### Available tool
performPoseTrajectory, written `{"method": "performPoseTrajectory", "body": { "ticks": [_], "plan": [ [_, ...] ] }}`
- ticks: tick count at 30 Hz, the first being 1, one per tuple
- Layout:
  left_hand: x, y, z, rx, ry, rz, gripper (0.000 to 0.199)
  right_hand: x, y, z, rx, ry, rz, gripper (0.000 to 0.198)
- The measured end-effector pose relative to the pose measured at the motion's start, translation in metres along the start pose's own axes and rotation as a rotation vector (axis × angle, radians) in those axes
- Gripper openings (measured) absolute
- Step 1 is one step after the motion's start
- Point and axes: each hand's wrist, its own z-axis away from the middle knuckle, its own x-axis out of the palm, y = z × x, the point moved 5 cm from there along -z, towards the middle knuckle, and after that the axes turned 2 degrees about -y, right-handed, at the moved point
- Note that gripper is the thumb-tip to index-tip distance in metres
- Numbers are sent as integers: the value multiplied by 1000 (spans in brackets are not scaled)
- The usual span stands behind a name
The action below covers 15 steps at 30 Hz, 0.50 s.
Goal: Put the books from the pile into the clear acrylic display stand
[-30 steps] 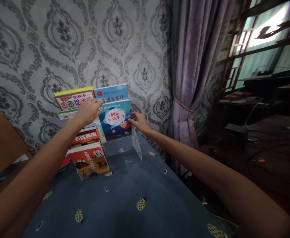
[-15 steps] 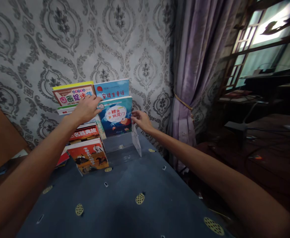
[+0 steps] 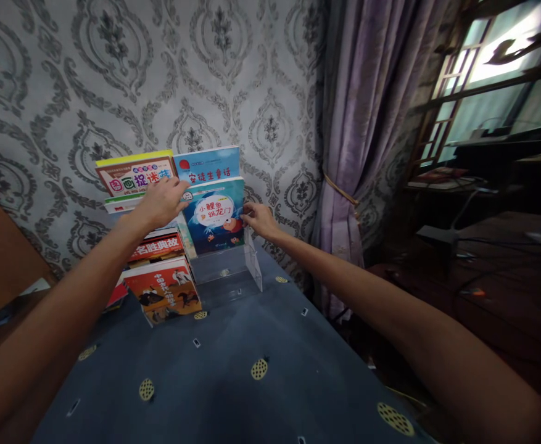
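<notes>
A blue picture book (image 3: 215, 229) with a white title bubble and an orange fish stands upright in the clear acrylic book rack (image 3: 224, 287). At its upper left edge my left hand (image 3: 161, 202) grips with curled fingers, though part of that grip is hidden. The fingers of my right hand (image 3: 260, 220) pinch the book's right edge. Just behind stands a light-blue book (image 3: 208, 163). To the left, partly covered by my left hand and forearm, are a yellow-topped book (image 3: 131, 176), a red book (image 3: 159, 248) and an orange book (image 3: 166, 293).
The rack stands on a dark blue tablecloth (image 3: 224, 376) with pineapple prints, close to a patterned wall (image 3: 270, 68). A brown cardboard box (image 3: 2, 265) is at the far left. A tied purple curtain (image 3: 348, 142) hangs to the right, past the table edge.
The view has shifted very slightly. Both hands stay at the blue picture book's edges, and the book keeps its place in the rack.
</notes>
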Motion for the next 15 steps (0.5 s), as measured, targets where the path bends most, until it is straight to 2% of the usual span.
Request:
{"method": "performPoseTrajectory", "body": {
  "ticks": [7, 15],
  "plan": [
    [0, 0, -2, -28, -18, 12, 34, -1, 3, 1, 17, 4, 1, 11],
    [1, -1, 2, 3, -3, 24, 35, 1, 4, 8, 24, 6, -23, 16]
  ]
}}
